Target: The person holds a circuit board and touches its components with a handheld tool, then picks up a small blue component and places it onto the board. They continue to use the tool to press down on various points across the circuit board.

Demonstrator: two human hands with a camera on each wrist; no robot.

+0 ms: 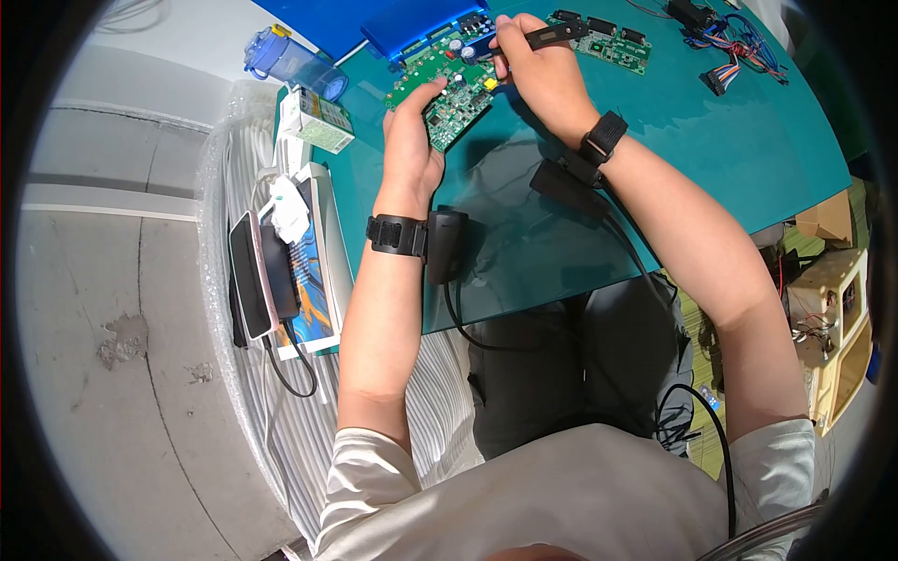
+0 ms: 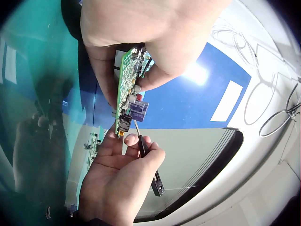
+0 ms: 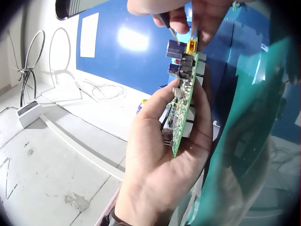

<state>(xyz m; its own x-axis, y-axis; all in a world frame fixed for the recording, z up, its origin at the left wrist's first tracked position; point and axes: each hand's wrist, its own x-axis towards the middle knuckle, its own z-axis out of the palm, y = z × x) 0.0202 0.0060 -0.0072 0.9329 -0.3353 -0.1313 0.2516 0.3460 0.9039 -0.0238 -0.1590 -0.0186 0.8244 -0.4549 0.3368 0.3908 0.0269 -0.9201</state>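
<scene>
Fingers (image 3: 155, 106) around green circuit board (image 1: 447, 90)

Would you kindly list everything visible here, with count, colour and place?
circuit board: one, green, held above the table's far edge
screwdriver: one, black, tip at the board
second board: one, green, far on the table
wire bundle: one, multicoloured, far right
table: one, teal
blue case: one, behind the held board
small carton: one, green and white, left edge
phone: one, pink-edged, left on a booklet
left hand: grips the circuit board
right hand: grips the screwdriver
</scene>
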